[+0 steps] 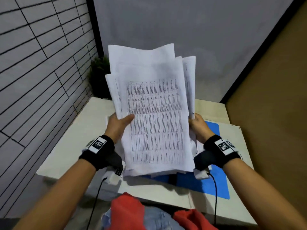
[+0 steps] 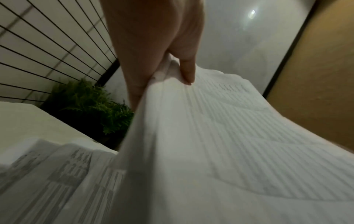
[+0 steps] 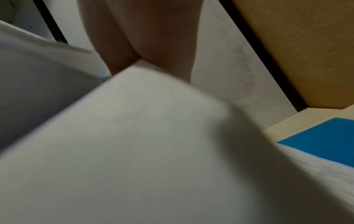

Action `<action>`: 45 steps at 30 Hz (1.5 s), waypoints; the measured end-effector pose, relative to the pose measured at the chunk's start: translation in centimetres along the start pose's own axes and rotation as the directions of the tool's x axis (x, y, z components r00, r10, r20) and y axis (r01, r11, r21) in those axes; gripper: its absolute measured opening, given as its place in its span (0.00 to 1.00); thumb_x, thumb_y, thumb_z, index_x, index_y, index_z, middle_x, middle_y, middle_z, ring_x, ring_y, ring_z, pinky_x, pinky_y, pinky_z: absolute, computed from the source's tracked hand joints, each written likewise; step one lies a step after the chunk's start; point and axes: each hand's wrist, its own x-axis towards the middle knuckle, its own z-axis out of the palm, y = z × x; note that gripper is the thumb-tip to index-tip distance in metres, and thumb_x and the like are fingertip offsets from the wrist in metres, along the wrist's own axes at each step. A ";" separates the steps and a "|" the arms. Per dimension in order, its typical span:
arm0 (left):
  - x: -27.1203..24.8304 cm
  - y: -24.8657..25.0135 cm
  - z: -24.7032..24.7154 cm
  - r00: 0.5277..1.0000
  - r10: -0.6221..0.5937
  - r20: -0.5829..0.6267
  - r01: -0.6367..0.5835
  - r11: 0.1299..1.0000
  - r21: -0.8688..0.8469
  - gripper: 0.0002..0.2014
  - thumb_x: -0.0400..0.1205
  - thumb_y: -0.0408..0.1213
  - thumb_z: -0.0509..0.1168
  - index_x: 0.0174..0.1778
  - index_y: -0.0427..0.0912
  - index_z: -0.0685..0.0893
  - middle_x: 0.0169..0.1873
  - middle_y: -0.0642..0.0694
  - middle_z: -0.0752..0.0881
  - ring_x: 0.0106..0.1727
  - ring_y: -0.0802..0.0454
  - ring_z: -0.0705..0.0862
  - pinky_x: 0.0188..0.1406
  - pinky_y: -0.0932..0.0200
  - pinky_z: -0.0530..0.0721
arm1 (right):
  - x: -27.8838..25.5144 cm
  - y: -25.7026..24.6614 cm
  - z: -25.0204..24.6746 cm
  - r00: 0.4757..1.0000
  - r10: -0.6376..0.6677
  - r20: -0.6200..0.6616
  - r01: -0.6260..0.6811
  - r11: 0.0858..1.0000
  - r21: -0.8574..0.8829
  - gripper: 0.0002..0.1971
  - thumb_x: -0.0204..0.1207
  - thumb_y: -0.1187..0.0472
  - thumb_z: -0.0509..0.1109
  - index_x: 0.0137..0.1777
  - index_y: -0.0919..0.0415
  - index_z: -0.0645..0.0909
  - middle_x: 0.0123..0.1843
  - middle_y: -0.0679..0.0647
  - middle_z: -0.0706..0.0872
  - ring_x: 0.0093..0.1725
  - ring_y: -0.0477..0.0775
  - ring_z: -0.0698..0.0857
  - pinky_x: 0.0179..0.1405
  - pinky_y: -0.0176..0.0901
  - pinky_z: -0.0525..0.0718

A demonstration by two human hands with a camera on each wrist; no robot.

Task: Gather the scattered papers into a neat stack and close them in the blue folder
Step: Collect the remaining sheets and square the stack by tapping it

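Note:
A ragged stack of printed papers [image 1: 154,113] stands upright above the table, its top edges uneven. My left hand [image 1: 118,126] grips its left edge, thumb lying across the front sheet. My right hand [image 1: 198,128] grips the right edge. The stack's lower edge hangs just over the blue folder [image 1: 216,181], which lies open and flat on the table. In the left wrist view my left hand [image 2: 172,72] pinches the papers [image 2: 220,144]. In the right wrist view the papers [image 3: 124,144] fill the frame, my right hand [image 3: 145,60] behind them and a corner of the blue folder [image 3: 325,139] beyond.
The white table [image 1: 79,135] sits in a corner. A lined wall [image 1: 38,77] is at the left and a tan panel [image 1: 274,97] at the right. A small green plant [image 1: 99,77] stands at the back left. More printed sheets [image 2: 47,181] lie on the table under my left wrist.

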 end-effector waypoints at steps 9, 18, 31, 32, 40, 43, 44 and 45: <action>-1.6 -1.0 3.9 0.987 0.144 -0.065 -0.140 0.988 0.064 0.22 0.74 0.26 0.68 0.64 0.35 0.76 0.45 0.47 0.84 0.51 0.47 0.85 0.53 0.56 0.86 | -1.8 1.2 0.7 0.993 -0.055 -0.101 0.068 0.990 0.124 0.13 0.75 0.59 0.69 0.59 0.53 0.76 0.58 0.53 0.84 0.56 0.54 0.84 0.70 0.57 0.76; -0.4 -0.8 2.3 0.906 0.423 0.005 -0.423 0.905 0.034 0.51 0.63 0.45 0.78 0.76 0.61 0.50 0.80 0.43 0.58 0.79 0.61 0.63 0.76 0.62 0.64 | -1.7 1.4 0.0 0.973 -0.180 -0.144 0.208 0.955 0.213 0.21 0.62 0.62 0.80 0.55 0.53 0.80 0.52 0.50 0.88 0.50 0.43 0.88 0.53 0.35 0.85; -0.4 -0.7 1.0 0.941 0.248 0.231 -0.239 0.969 -0.066 0.36 0.45 0.58 0.81 0.47 0.47 0.83 0.40 0.53 0.91 0.44 0.60 0.88 0.43 0.67 0.86 | -2.3 -2.8 -1.2 0.916 -0.329 -0.230 0.370 0.914 0.166 0.23 0.63 0.72 0.78 0.56 0.56 0.77 0.46 0.48 0.86 0.40 0.32 0.85 0.39 0.26 0.83; -0.2 -1.1 1.1 0.947 0.215 0.237 -0.207 0.977 -0.057 0.37 0.43 0.60 0.81 0.46 0.48 0.84 0.41 0.52 0.90 0.44 0.58 0.88 0.44 0.65 0.87 | -2.1 -3.8 -1.1 0.893 -0.364 -0.266 0.389 0.920 0.046 0.26 0.62 0.68 0.79 0.60 0.56 0.76 0.49 0.49 0.84 0.43 0.32 0.84 0.43 0.25 0.82; 0.9 -1.4 1.8 0.954 0.181 0.240 -0.175 0.983 -0.047 0.26 0.48 0.44 0.81 0.41 0.47 0.85 0.31 0.61 0.91 0.38 0.67 0.88 0.38 0.73 0.83 | -1.6 -9.5 6.2 0.842 -0.320 0.435 0.465 0.022 -0.885 0.43 0.75 0.36 0.59 0.82 0.53 0.44 0.85 0.53 0.53 0.84 0.56 0.49 0.77 0.75 0.43; 1.5 -1.9 1.6 0.959 0.173 0.224 -0.169 0.985 -0.036 0.23 0.52 0.42 0.79 0.42 0.46 0.84 0.29 0.63 0.91 0.36 0.68 0.87 0.37 0.73 0.83 | -0.7 -9.7 7.3 0.799 -0.318 0.511 0.537 -0.009 -0.844 0.42 0.75 0.38 0.61 0.82 0.52 0.44 0.84 0.52 0.54 0.84 0.56 0.50 0.76 0.75 0.43; 1.6 -2.1 1.5 0.964 0.164 0.207 -0.164 0.986 -0.016 0.23 0.53 0.43 0.80 0.43 0.47 0.84 0.30 0.63 0.91 0.37 0.68 0.87 0.38 0.72 0.83 | -0.6 -9.9 7.2 0.797 -0.293 0.529 0.550 -0.013 -0.835 0.41 0.75 0.40 0.62 0.82 0.52 0.46 0.83 0.52 0.58 0.83 0.56 0.54 0.76 0.74 0.45; 1.9 -2.2 1.4 0.968 0.157 0.195 -0.160 0.987 -0.003 0.19 0.58 0.40 0.80 0.43 0.47 0.84 0.30 0.63 0.91 0.37 0.67 0.88 0.39 0.70 0.84 | -0.3 -10.1 6.8 0.815 -0.269 0.514 0.535 0.008 -0.845 0.39 0.75 0.42 0.64 0.81 0.51 0.50 0.81 0.53 0.63 0.81 0.57 0.59 0.77 0.72 0.49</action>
